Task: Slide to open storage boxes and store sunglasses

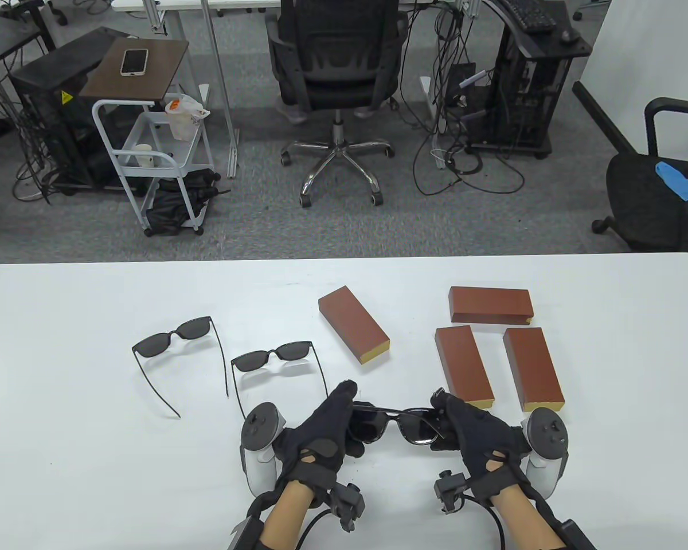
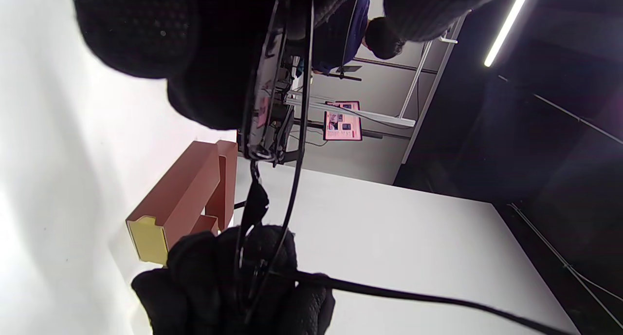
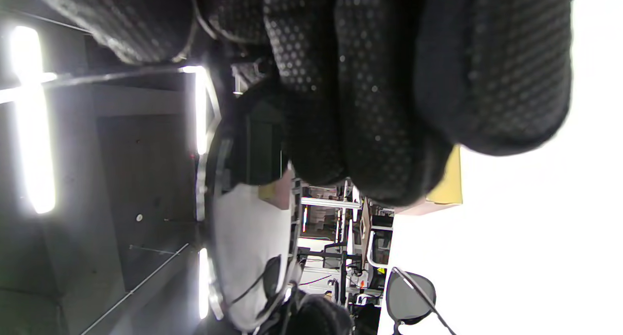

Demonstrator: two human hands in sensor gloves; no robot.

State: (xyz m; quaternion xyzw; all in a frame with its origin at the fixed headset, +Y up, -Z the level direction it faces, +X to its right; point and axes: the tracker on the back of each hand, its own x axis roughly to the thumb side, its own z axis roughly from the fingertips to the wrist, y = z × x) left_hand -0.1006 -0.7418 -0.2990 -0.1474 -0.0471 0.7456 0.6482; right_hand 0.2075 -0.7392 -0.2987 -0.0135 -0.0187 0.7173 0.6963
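Both hands at near desk (image 1: 63, 470) edge: left hand (image 1: 321, 432) and right hand (image 1: 473, 438) pinching opposite ends of held sunglasses (image 1: 398, 425), just above surface. Light, thin-framed, probably fragile; grip at hinges, off lenses. Four closed brown storage boxes (image 1: 463, 362) just beyond. Two more sunglasses (image 1: 272, 361) lying left, clear of path.

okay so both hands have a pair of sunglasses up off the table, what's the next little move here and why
Probably fold the temple arms in. Both the left hand and right hand pinch the ends of the held sunglasses, and the left wrist view shows an arm apparently folding against the frame. The four brown boxes all look closed, so a hand must then free up to slide one open.
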